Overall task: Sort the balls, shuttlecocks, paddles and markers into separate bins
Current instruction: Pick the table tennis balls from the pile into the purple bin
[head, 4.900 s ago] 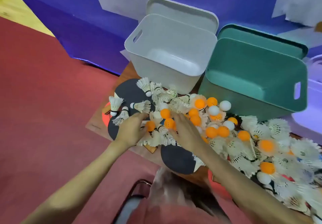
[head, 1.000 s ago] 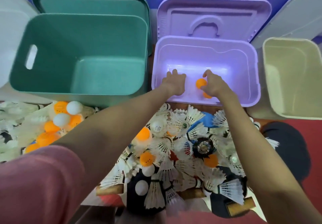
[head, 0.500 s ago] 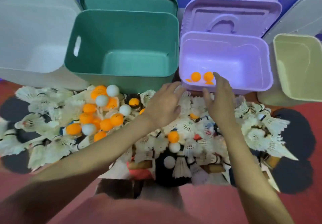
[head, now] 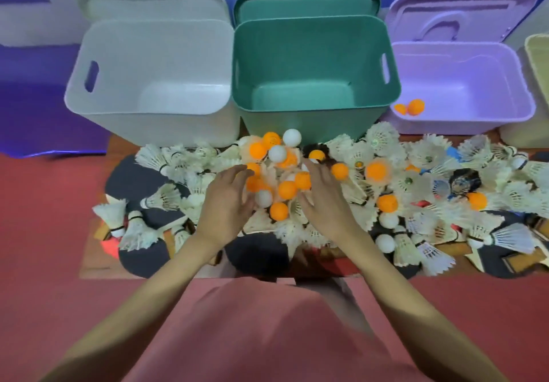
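Note:
A heap of white shuttlecocks point(head: 383, 141), orange balls point(head: 286, 189) and white balls point(head: 292, 137) covers black paddles point(head: 257, 258) on a low table. My left hand point(head: 227, 203) and my right hand point(head: 322, 196) hover over a cluster of balls in front of the green bin point(head: 315, 63), fingers spread, one on each side of the cluster. Neither hand holds anything. Two orange balls point(head: 411, 107) lie in the purple bin point(head: 463, 84). No markers are visible.
A white bin point(head: 151, 66) stands left of the green one, and a cream bin point(head: 537, 63) shows at the right edge. Lids lean behind the bins against a blue wall. Red floor surrounds the table.
Both hands came back from the purple bin, where orange balls were left, and now reach over the ball cluster further left. The view swung left.

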